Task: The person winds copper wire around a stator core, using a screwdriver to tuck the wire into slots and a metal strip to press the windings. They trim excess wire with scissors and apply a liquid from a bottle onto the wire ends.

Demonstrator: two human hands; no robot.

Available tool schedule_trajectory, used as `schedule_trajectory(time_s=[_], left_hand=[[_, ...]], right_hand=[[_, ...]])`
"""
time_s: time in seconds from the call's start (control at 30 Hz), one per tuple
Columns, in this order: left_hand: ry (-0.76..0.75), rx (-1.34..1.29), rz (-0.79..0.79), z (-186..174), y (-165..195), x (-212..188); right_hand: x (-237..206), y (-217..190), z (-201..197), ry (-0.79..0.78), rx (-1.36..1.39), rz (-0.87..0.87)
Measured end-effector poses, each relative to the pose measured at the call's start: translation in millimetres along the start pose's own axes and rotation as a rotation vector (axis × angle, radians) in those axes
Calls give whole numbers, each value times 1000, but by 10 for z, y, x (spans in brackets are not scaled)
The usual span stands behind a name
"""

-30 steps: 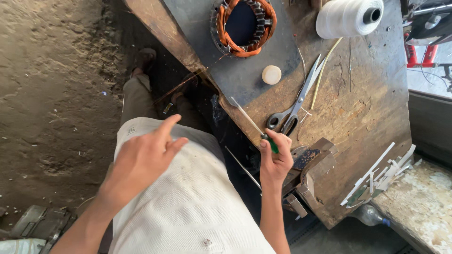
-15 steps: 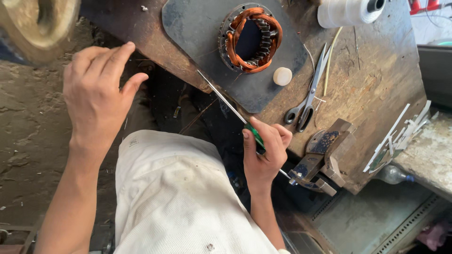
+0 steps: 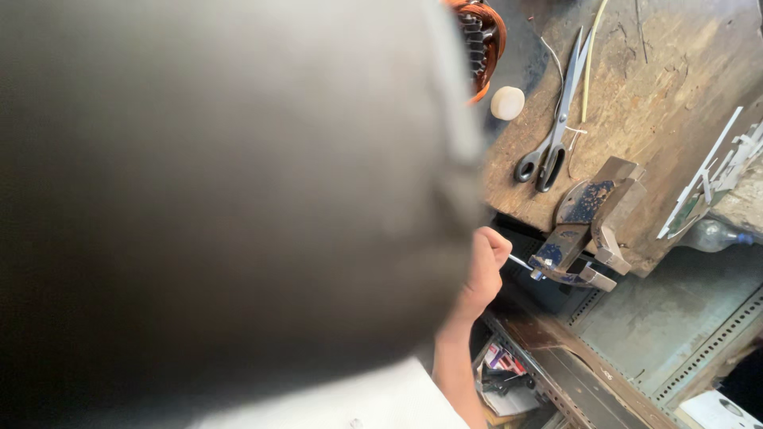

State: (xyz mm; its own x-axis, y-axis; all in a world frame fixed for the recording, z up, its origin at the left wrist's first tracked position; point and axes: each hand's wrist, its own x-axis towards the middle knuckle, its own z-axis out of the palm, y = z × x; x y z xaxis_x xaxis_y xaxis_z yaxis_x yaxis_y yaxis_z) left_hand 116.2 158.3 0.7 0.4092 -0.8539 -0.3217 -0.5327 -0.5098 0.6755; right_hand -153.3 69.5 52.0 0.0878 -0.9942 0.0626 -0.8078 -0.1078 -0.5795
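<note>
A dark, blurred mass fills the left two thirds of my view, too close to the lens for me to say what it is, so I cannot see my left hand at all. My right hand (image 3: 486, 266) shows at centre right, its fingers curled together into a fist around a thin metal rod (image 3: 520, 262); only a short bright end of it sticks out toward the right. That end sits just beside the lower part of a worn bench vise (image 3: 592, 226) bolted at the edge of the wooden tabletop (image 3: 675, 103). In the upper middle of the frame a pair of scissors (image 3: 552, 131) lies flat on the wood, handles toward me. Near them to the left is a small round white disc (image 3: 507, 102), and beyond it, at the top edge, part of a motor stator with copper windings (image 3: 481, 44).
</note>
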Motion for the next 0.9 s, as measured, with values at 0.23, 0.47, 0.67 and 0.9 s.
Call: schedule_trajectory(time_s=[0.23, 0.47, 0.67, 0.9], left_hand=[[-65, -194, -44, -273, 272, 132], [5, -242, 29, -366, 426, 116], [28, -279, 32, -337, 427, 85], [26, -328, 43, -345, 421, 56]], right_hand=[[-72, -215, 235, -128, 46, -228], [-115, -230, 399, -188, 101, -281], [-118, -104, 300, -102, 46, -204], [-121, -84, 403, -158, 133, -300]])
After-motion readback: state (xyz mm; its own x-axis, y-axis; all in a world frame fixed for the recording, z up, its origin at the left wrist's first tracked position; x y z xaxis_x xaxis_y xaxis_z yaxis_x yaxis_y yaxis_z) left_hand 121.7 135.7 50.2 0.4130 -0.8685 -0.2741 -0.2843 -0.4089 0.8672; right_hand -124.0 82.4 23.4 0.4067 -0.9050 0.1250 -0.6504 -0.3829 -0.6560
